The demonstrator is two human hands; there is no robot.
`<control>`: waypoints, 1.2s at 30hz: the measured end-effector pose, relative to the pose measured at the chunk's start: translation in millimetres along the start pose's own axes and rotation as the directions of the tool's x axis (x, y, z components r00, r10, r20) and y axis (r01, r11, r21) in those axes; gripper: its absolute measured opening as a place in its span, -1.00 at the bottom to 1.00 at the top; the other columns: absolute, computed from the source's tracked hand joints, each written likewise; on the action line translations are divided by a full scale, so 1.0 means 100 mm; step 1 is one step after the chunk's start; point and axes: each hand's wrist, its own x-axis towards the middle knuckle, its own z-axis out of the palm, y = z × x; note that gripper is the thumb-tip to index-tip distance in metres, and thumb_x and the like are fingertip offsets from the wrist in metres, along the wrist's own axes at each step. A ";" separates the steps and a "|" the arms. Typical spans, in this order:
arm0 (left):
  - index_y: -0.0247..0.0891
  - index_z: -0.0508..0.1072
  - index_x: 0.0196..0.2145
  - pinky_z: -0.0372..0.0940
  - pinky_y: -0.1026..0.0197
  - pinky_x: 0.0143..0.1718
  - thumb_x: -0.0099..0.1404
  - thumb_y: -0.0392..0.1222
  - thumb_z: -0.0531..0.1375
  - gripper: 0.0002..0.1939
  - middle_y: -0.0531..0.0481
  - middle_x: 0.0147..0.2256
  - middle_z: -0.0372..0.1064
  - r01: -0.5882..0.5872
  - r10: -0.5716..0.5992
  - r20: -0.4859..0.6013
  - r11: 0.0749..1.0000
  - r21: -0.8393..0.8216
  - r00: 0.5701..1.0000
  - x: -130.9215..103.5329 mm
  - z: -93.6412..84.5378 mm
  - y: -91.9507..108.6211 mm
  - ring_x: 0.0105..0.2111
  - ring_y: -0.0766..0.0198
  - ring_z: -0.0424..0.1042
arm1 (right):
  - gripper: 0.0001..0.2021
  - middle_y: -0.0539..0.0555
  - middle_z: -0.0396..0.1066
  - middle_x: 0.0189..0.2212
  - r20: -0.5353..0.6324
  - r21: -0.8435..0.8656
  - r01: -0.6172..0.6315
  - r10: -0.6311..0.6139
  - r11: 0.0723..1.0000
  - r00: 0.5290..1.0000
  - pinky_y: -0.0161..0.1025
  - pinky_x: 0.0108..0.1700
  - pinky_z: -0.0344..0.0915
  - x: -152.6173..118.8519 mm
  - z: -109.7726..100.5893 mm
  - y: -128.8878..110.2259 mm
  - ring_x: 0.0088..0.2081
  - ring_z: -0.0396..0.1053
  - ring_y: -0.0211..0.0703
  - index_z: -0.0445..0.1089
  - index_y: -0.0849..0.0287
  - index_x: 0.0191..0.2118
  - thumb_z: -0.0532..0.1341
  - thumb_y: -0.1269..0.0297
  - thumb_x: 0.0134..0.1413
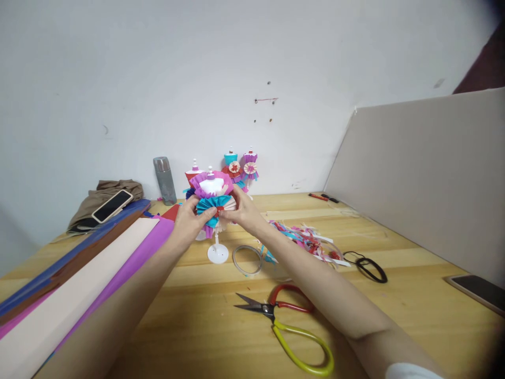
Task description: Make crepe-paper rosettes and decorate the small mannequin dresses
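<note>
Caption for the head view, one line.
Both hands hold a pleated paper fan against a small dress form, open scissors on the wooden table nearby.

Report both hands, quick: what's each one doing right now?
Left hand: closed, pinching teal pleated paper at the dress form's front.
Right hand: closed, pinching pale pleats beside the teal.

This place looks like a small craft corner — a pale wooden table (189, 326) against a plain white wall (158, 79). It is shown by the long coloured paper sheets (87, 279), the red-and-yellow-handled metal scissors (266, 309) and a heap of thin colourful paper scraps (303, 237).
</note>
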 end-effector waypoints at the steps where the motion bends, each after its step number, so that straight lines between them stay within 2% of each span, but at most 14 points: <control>1: -0.29 0.50 -0.39 0.28 0.22 -0.35 -0.01 0.02 0.31 -0.68 -0.04 -0.41 0.47 -0.003 0.003 0.002 1.000 -0.001 1.000 0.00 0.00 0.01 -0.42 0.22 0.40 | -0.54 0.00 0.38 -0.24 0.002 0.006 -0.015 0.015 1.000 1.000 -0.09 0.03 0.26 0.00 0.00 -0.01 -0.08 0.34 -0.01 0.24 0.07 -0.22 0.41 0.19 -0.30; 9: -0.29 0.48 -0.34 0.32 0.17 -0.31 -0.07 -0.07 0.31 -0.67 -0.02 -0.40 0.46 0.027 -0.025 0.095 0.999 -0.026 0.995 -0.01 -0.02 0.07 -0.37 0.16 0.42 | -0.47 0.03 0.42 -0.18 0.005 0.067 -0.077 0.077 0.995 0.997 -0.06 0.05 0.27 0.02 -0.03 -0.04 -0.05 0.37 0.02 0.28 0.09 -0.16 0.40 0.34 -0.40; 12: -0.28 0.47 -0.36 0.31 0.18 -0.33 -0.10 -0.12 0.30 -0.70 0.00 -0.42 0.44 0.031 -0.032 0.071 0.999 0.013 0.997 -0.01 -0.01 0.09 -0.37 0.14 0.41 | -0.42 0.06 0.43 -0.16 -0.002 0.074 -0.088 0.088 0.993 0.996 -0.05 0.08 0.26 0.03 -0.03 -0.03 -0.02 0.37 0.04 0.29 0.12 -0.13 0.42 0.34 -0.43; 21: -0.25 0.43 -0.49 0.27 0.21 -0.42 -0.10 -0.14 0.26 -0.82 0.06 -0.54 0.38 0.030 -0.028 -0.029 0.997 0.066 0.999 -0.02 0.05 0.14 -0.49 0.22 0.36 | -0.48 0.02 0.43 -0.22 -0.016 0.053 -0.089 0.090 0.995 0.996 -0.04 0.04 0.29 0.02 0.00 -0.03 -0.06 0.39 0.04 0.28 0.10 -0.20 0.42 0.30 -0.41; 29: -0.25 0.44 -0.50 0.29 0.22 -0.42 -0.10 -0.14 0.27 -0.83 0.06 -0.54 0.39 0.024 -0.021 -0.044 0.997 0.069 0.999 -0.02 0.05 0.12 -0.47 0.20 0.38 | -0.53 0.04 0.43 -0.16 0.028 0.009 -0.053 0.053 0.999 0.998 -0.07 0.11 0.24 0.03 -0.04 -0.05 0.01 0.35 0.04 0.31 0.11 -0.19 0.38 0.31 -0.36; 36: -0.24 0.44 -0.47 0.29 0.20 -0.39 -0.09 -0.13 0.27 -0.81 0.05 -0.52 0.39 0.005 -0.004 -0.016 0.998 0.061 1.000 -0.03 0.05 0.11 -0.45 0.18 0.39 | -0.49 0.05 0.44 -0.14 0.016 0.041 -0.106 0.106 0.993 0.994 -0.06 0.05 0.28 0.02 -0.03 -0.07 -0.02 0.37 0.04 0.30 0.10 -0.14 0.34 0.37 -0.38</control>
